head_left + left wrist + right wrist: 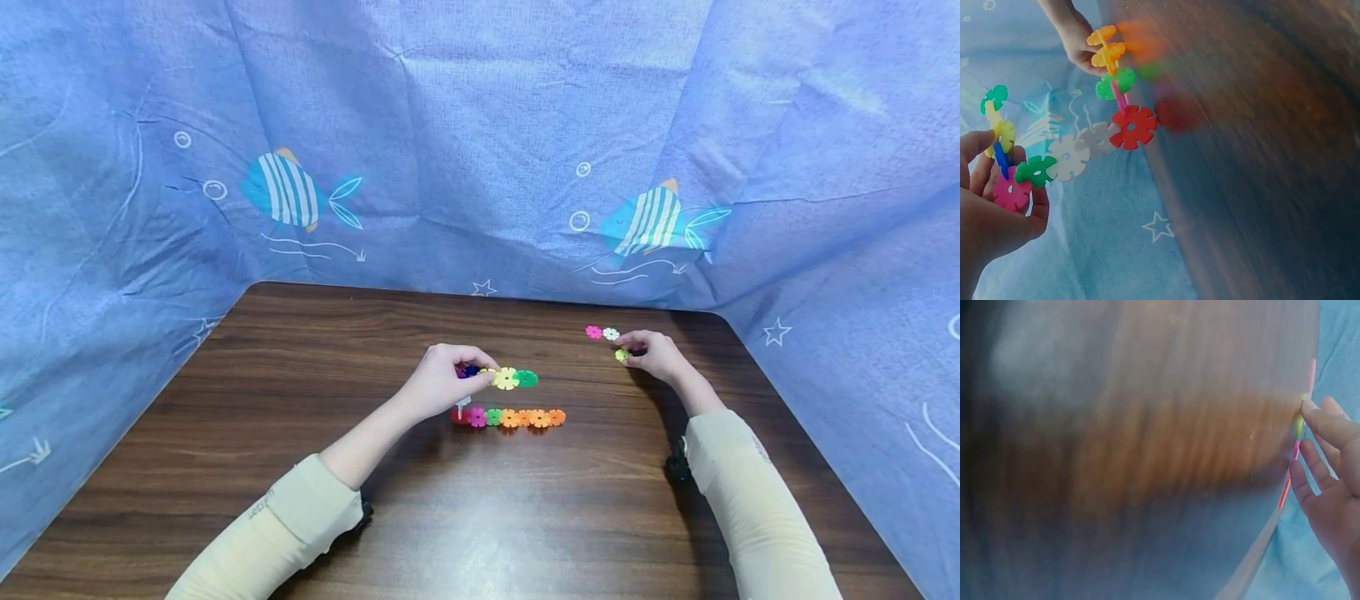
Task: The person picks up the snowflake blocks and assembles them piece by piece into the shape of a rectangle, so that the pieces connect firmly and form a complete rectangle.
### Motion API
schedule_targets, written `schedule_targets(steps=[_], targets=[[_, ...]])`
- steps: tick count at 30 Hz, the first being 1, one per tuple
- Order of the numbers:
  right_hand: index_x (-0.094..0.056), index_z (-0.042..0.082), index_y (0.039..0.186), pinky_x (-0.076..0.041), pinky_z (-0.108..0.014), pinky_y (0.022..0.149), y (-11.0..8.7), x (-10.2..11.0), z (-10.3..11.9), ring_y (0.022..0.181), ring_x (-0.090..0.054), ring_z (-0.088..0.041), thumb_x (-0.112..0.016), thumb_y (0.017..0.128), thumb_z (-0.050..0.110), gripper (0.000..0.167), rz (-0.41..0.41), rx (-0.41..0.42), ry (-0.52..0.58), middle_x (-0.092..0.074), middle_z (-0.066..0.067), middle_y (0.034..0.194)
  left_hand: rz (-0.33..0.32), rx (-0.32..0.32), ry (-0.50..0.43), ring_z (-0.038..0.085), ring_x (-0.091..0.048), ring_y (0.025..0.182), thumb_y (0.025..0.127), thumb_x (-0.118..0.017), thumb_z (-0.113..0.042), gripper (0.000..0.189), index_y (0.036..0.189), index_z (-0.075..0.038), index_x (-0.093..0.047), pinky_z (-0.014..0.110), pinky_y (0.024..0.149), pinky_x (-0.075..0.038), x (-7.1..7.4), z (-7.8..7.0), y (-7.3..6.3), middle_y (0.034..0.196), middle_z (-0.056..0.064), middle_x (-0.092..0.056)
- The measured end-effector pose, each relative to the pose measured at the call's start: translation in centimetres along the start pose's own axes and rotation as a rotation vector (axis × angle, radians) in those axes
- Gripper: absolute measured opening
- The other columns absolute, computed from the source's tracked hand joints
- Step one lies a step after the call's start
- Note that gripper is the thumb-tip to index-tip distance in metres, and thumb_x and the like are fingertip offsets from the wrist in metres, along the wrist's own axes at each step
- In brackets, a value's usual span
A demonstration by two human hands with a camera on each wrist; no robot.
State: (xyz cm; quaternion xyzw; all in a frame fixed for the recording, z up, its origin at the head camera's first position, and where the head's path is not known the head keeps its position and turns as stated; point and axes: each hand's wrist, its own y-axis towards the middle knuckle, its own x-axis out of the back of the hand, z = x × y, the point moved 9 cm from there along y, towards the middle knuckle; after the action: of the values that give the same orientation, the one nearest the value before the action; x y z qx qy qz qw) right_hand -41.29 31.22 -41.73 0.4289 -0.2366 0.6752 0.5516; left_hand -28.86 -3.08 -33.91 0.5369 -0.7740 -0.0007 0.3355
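two white links (1072,167), distinct only from left wrist; left hand (444,382) pinches chain (1141,120), right hand (658,355) lime flower (621,355)

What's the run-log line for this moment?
Left hand: holds flower-disc chain | right hand: at yellow-green flower disc | nearby: pink flower disc, white flower disc

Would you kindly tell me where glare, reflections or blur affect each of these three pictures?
Head view: white glare on the near middle of the table, hands fairly sharp; left wrist view: tabletop blurred, with smeared colored reflections beside the flower chain, while the left hand is clearer; right wrist view: tabletop heavily blurred and streaked, right hand clearer.
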Motion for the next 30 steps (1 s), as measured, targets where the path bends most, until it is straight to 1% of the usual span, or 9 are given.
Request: schedule_targets(steps=[5, 11, 14, 18, 21, 24, 27, 29, 30], targets=[[-0.067, 0.002, 0.108, -0.043, -0.044, 0.085, 0.0, 0.1, -0.2, 0.094, -0.060, -0.034, -0.076, 0.076, 0.007, 0.034, -0.009, -0.031, -0.030, -0.068, -0.018, 0.103, 0.006, 0.001, -0.002, 0.012, -0.059, 0.071, 0.086, -0.068, -0.018, 0.005, 0.089, -0.018, -0.073, 0.025, 0.063, -0.049, 0.0, -0.1, 0.0, 0.084, -0.007, -0.070], [-0.068, 0.002, 0.106, -0.043, -0.034, 0.076, 0.1, 0.1, -0.1, 0.086, -0.061, -0.029, -0.078, 0.073, 0.005, 0.035, -0.007, -0.033, -0.020, -0.069, -0.015, 0.093, 0.011, 0.014, -0.017, 0.018, -0.058, 0.070, 0.086, -0.069, -0.017, 0.008, 0.093, -0.019, -0.073, 0.024, 0.060, -0.047, 0.0, 0.0, -0.1, 0.087, -0.007, -0.071], [-0.067, 0.002, 0.105, -0.040, -0.031, 0.072, 0.2, 0.1, 0.3, 0.081, -0.056, -0.026, -0.079, 0.070, 0.003, 0.036, -0.008, -0.028, -0.011, -0.064, -0.015, 0.085, 0.017, 0.023, -0.023, 0.020, -0.057, 0.068, 0.086, -0.068, -0.017, 0.012, 0.096, -0.020, -0.073, 0.024, 0.058, -0.046, 0.0, 0.0, -0.1, 0.089, -0.007, -0.071], [-0.067, 0.002, 0.105, -0.039, -0.033, 0.073, 0.1, 0.1, 0.7, 0.081, -0.052, -0.025, -0.078, 0.070, 0.000, 0.038, -0.010, -0.022, -0.020, -0.062, -0.015, 0.088, 0.021, 0.028, -0.023, 0.020, -0.055, 0.066, 0.086, -0.068, -0.017, 0.013, 0.098, -0.021, -0.073, 0.024, 0.056, -0.044, 0.0, -0.1, -0.1, 0.090, -0.008, -0.071], [-0.067, 0.002, 0.107, -0.044, -0.039, 0.078, 0.0, 0.3, 1.0, 0.088, -0.058, -0.029, -0.078, 0.070, 0.000, 0.038, -0.028, -0.020, -0.017, -0.067, -0.017, 0.099, 0.022, 0.026, -0.020, 0.018, -0.053, 0.065, 0.086, -0.068, -0.017, 0.014, 0.099, -0.021, -0.073, 0.024, 0.056, -0.044, 0.0, -0.2, -0.1, 0.091, -0.007, -0.071], [-0.066, 0.002, 0.109, -0.048, -0.041, 0.079, 0.0, 0.5, 1.3, 0.093, -0.063, -0.032, -0.078, 0.072, 0.002, 0.038, -0.051, -0.017, 0.010, -0.068, -0.019, 0.103, 0.020, 0.024, -0.023, 0.014, -0.054, 0.066, 0.086, -0.068, -0.016, 0.015, 0.099, -0.021, -0.073, 0.024, 0.058, -0.045, 0.1, -0.2, -0.1, 0.092, -0.007, -0.071], [-0.066, 0.001, 0.109, -0.050, -0.032, 0.073, 0.0, 0.7, 1.8, 0.089, -0.065, -0.031, -0.078, 0.074, 0.002, 0.037, -0.073, -0.014, 0.046, -0.069, -0.019, 0.099, 0.019, 0.019, -0.034, 0.013, -0.055, 0.067, 0.086, -0.068, -0.015, 0.016, 0.100, -0.020, -0.073, 0.024, 0.058, -0.045, 0.1, -0.2, -0.1, 0.094, -0.005, -0.072], [-0.067, 0.001, 0.108, -0.049, -0.023, 0.068, 0.0, 0.8, 2.3, 0.085, -0.066, -0.027, -0.077, 0.075, 0.004, 0.034, -0.082, -0.003, 0.050, -0.070, -0.017, 0.096, 0.020, 0.015, -0.032, 0.011, -0.053, 0.065, 0.086, -0.068, -0.015, 0.016, 0.100, -0.021, -0.073, 0.023, 0.056, -0.044, 0.1, -0.2, -0.1, 0.094, -0.006, -0.072], [-0.067, 0.001, 0.107, -0.048, -0.021, 0.066, 0.0, 0.9, 2.7, 0.083, -0.066, -0.025, -0.077, 0.076, 0.005, 0.033, -0.087, 0.008, 0.048, -0.070, -0.017, 0.094, 0.020, 0.010, -0.030, 0.010, -0.051, 0.061, 0.086, -0.067, -0.015, 0.016, 0.101, -0.021, -0.073, 0.023, 0.054, -0.042, 0.1, -0.2, -0.1, 0.093, -0.006, -0.072]])
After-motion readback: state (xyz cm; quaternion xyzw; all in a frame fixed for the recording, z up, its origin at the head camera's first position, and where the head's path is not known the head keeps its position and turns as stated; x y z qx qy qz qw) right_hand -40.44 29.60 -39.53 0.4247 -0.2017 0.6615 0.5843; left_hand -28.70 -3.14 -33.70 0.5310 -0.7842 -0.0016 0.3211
